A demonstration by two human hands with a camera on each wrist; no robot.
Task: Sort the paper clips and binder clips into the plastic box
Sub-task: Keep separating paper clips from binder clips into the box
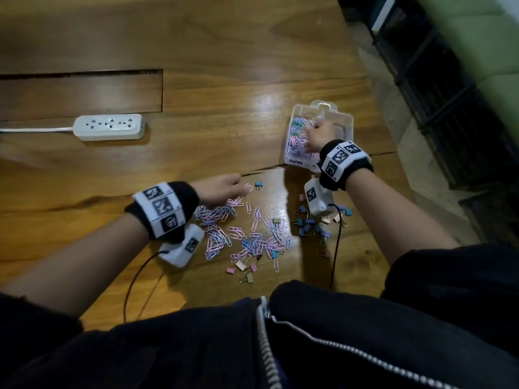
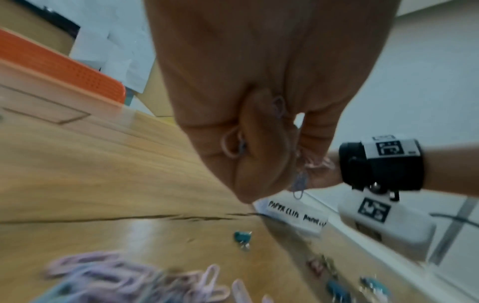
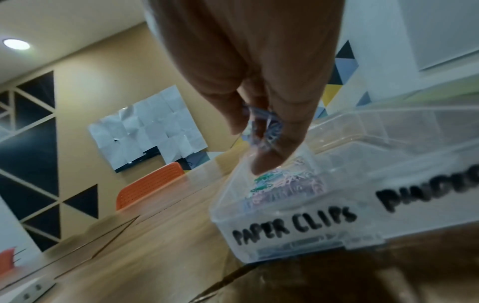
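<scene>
Head view: over a wooden counter, the right hand reaches into the box, clips already in its left compartment. The left hand pinches a pink clip above the loose clips; binder clips lie nearby, a power strip well apart.

Left wrist view: fingers curl tightly round several clips.

Right wrist view: fingers pinch a bunch of clips over the compartment marked "PAPER CLIPS".

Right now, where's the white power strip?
In the head view, the white power strip lies on the wooden table, far left of the plastic box and beyond the left hand.
</scene>
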